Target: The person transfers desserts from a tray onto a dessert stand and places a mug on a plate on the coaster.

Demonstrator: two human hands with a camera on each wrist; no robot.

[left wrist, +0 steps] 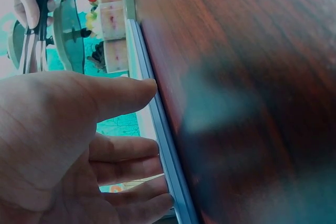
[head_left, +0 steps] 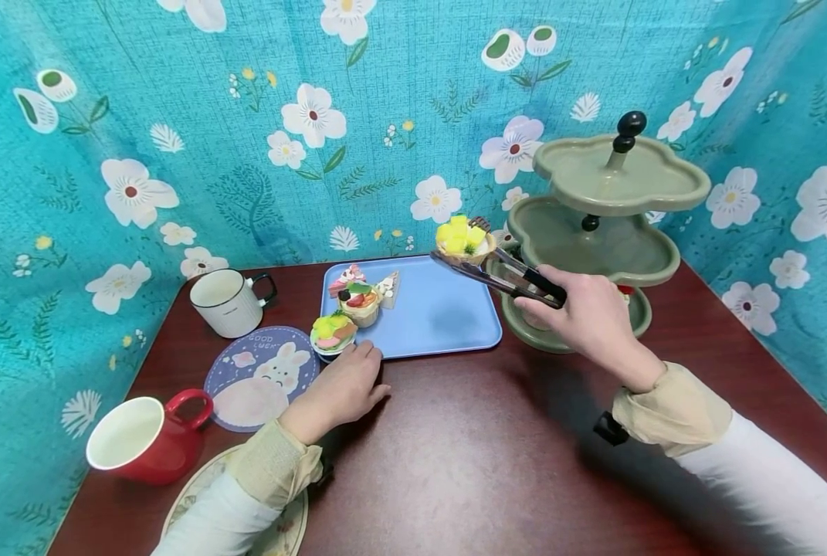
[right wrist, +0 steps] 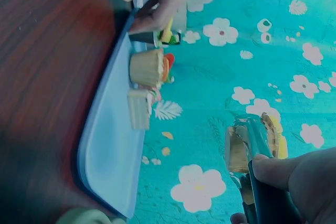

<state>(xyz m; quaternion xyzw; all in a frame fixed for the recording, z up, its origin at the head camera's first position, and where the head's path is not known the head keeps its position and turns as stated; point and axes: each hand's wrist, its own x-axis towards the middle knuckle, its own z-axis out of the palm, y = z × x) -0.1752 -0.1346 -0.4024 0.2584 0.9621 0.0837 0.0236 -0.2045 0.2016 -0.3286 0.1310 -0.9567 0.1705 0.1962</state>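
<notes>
My right hand [head_left: 587, 313] holds black-handled tongs [head_left: 545, 285] above the right part of a light-blue tray [head_left: 434, 309]. Between the tong tips is a tart [head_left: 460, 239] topped with yellow cubes, with a small dark brown piece behind it. My left hand [head_left: 347, 382] touches the tray's front rim near its left corner, thumb and fingertips against the edge in the left wrist view. Beside those fingers stand a yellow-topped small dessert [head_left: 333, 333], a fruit tart [head_left: 360, 306], a pink-topped cake slice [head_left: 348, 278] and a pale cake slice [head_left: 388, 289].
A green three-tier stand [head_left: 670, 202] rises at the right, with cake slices [left wrist: 114, 22] on its lowest tier. On the left are a white mug [head_left: 228, 305], a red mug [head_left: 159, 444], a bunny mat [head_left: 253, 386] and a patterned plate [head_left: 291, 525] partly under my left sleeve.
</notes>
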